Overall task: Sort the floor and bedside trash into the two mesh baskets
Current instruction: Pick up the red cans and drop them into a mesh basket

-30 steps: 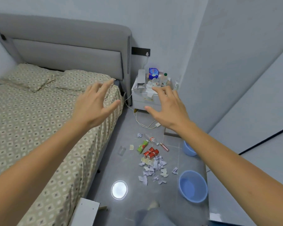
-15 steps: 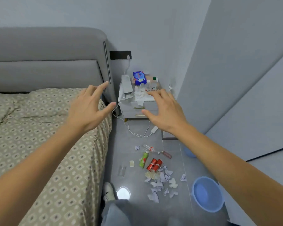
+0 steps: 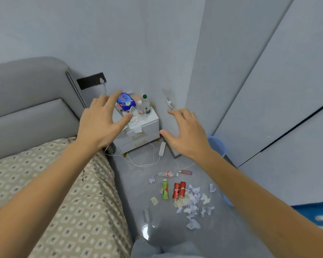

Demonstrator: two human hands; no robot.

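Observation:
My left hand [image 3: 101, 121] and my right hand [image 3: 186, 135] are stretched out in front of me, fingers spread, holding nothing. On the grey floor below lie two red cans [image 3: 179, 190], a green bottle [image 3: 165, 189], a clear plastic bottle [image 3: 166, 174], a pink tube [image 3: 186, 172] and several crumpled paper scraps [image 3: 193, 205]. The white nightstand [image 3: 140, 135] carries a blue wipes pack [image 3: 126, 102], two small bottles [image 3: 145, 105] and crumpled tissues [image 3: 135, 121]. One blue basket [image 3: 217, 144] shows behind my right wrist; the rim of another blue basket [image 3: 227, 201] shows under my right forearm.
A bed with a patterned cover [image 3: 54, 183] and grey headboard [image 3: 26, 101] fills the left. White cables and a power strip [image 3: 161, 148] lie on the floor by the nightstand. Grey wardrobe panels [image 3: 268, 90] close the right side. A blue mat [image 3: 317, 216] lies at the right edge.
The view has turned right and moved nearer the nightstand. Both open hands have shifted right with it, the left one now in front of the nightstand top. The near basket is now mostly hidden.

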